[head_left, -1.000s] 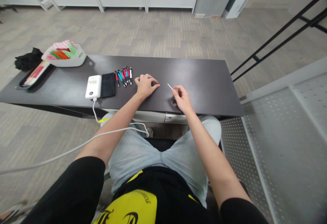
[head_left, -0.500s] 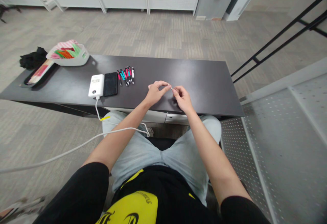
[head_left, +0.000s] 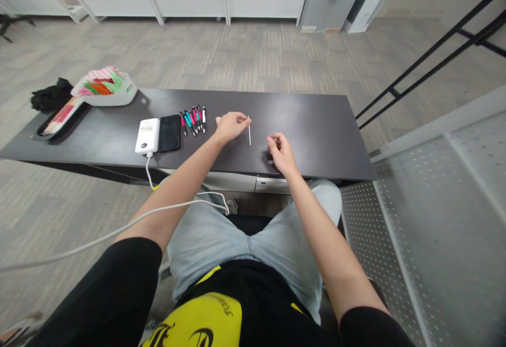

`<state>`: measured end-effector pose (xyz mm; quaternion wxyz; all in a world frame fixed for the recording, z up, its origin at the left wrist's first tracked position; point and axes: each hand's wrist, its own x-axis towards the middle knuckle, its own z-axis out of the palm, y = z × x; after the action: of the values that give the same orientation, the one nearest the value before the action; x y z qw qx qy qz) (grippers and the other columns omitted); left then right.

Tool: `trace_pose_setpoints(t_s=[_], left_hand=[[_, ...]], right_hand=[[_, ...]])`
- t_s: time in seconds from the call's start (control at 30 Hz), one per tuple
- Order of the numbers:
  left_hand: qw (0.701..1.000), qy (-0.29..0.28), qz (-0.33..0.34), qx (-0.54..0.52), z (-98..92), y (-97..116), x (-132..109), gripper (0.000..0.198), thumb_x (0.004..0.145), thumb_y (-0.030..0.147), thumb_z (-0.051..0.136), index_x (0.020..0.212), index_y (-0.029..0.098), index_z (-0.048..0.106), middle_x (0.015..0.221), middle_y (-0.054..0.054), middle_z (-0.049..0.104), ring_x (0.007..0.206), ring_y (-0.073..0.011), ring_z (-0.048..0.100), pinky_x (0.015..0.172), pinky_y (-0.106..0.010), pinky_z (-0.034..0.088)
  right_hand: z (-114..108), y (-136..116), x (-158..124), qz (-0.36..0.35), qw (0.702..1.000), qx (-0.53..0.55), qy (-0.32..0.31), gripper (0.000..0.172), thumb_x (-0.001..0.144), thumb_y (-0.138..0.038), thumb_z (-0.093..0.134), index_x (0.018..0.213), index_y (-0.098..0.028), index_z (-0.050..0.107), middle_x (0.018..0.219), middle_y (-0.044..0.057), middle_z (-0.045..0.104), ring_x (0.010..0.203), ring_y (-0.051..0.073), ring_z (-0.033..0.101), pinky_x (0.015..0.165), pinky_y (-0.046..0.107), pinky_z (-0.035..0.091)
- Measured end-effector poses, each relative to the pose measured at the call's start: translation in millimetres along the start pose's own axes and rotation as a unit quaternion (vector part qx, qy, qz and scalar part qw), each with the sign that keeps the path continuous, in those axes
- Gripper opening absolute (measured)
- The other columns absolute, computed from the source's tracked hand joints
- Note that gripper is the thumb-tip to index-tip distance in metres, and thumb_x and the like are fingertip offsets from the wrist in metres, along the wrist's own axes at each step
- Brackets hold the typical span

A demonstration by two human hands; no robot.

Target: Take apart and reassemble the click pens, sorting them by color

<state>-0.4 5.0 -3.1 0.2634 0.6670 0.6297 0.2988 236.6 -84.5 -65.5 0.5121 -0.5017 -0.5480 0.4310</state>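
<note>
My left hand (head_left: 232,126) is over the middle of the dark table, thumb and fingertips pinched on the upper end of a thin white stick (head_left: 250,135) that looks like a pen refill. The stick points down toward the table's near edge. To its right, my right hand (head_left: 280,152) is closed, its fingers curled against the thumb near the table's front edge. Whatever those fingers hold, if anything, is hidden. Several pens (head_left: 193,120) in pink, teal and white lie side by side left of my left hand.
Left of the pens lie a black phone-like slab (head_left: 169,133) and a white power bank (head_left: 147,136) with a white cable (head_left: 130,225) crossing my left arm. A white basket (head_left: 114,99) of colourful items, a black tray (head_left: 59,132) and black cloth (head_left: 52,96) occupy the far left.
My hands were together at a small thin item and are now apart. The left has moved left and slightly away from me with the white stick; the right has stayed nearly in place.
</note>
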Motion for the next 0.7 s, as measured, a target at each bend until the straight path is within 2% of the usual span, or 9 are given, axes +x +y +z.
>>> trace_pose_setpoints(t_s=[0.1,0.2,0.4,0.6,0.7], left_hand=[[0.997,-0.017,-0.021,0.074,11.8,3.4,2.8,0.025,0.103,0.046,0.091,0.085,0.029,0.088,0.102,-0.010,0.095,0.120,-0.0463,0.085,0.130,-0.070,0.040],[0.992,-0.017,-0.015,0.121,20.0,6.4,5.5,0.032,0.104,0.054,0.090,0.083,0.029,0.088,0.104,-0.012,0.095,0.119,-0.0464,0.081,0.128,-0.071,0.037],[0.969,-0.046,-0.009,0.242,23.9,11.4,5.0,0.034,0.112,0.053,0.077,0.091,0.028,0.087,0.119,-0.015,0.095,0.130,-0.0466,0.077,0.129,-0.068,0.036],[0.965,-0.052,-0.003,0.256,24.5,15.2,-0.5,0.036,0.113,0.052,0.078,0.089,0.026,0.085,0.117,-0.016,0.093,0.128,-0.0470,0.075,0.127,-0.068,0.036],[0.969,-0.041,-0.003,0.245,20.6,17.5,-3.6,0.038,0.114,0.052,0.080,0.086,0.026,0.080,0.117,-0.016,0.093,0.128,-0.0469,0.074,0.127,-0.068,0.035]], right_hand=[[0.5,2.3,0.5,-0.007,1.000,0.010,-0.006,0.034,0.105,-0.068,0.085,0.102,-0.037,0.070,0.081,0.000,0.068,0.077,0.027,0.062,0.078,0.045,0.054],[0.9,4.3,0.5,-0.013,1.000,0.018,-0.009,0.038,0.104,-0.074,0.083,0.104,-0.038,0.069,0.083,0.001,0.069,0.081,0.029,0.066,0.083,0.047,0.057],[-3.3,0.0,-1.6,0.038,0.998,-0.051,-0.020,0.052,0.105,-0.091,0.075,0.108,-0.040,0.066,0.095,0.002,0.077,0.095,0.031,0.077,0.093,0.049,0.069],[-7.2,-7.3,-0.9,0.085,0.990,-0.108,-0.030,0.039,0.112,-0.078,0.072,0.115,-0.040,0.068,0.115,0.005,0.087,0.110,0.032,0.084,0.098,0.046,0.073],[-7.7,-10.2,-0.6,0.088,0.988,-0.116,-0.043,0.035,0.114,-0.074,0.070,0.118,-0.040,0.068,0.119,0.005,0.089,0.111,0.031,0.086,0.101,0.046,0.074]])
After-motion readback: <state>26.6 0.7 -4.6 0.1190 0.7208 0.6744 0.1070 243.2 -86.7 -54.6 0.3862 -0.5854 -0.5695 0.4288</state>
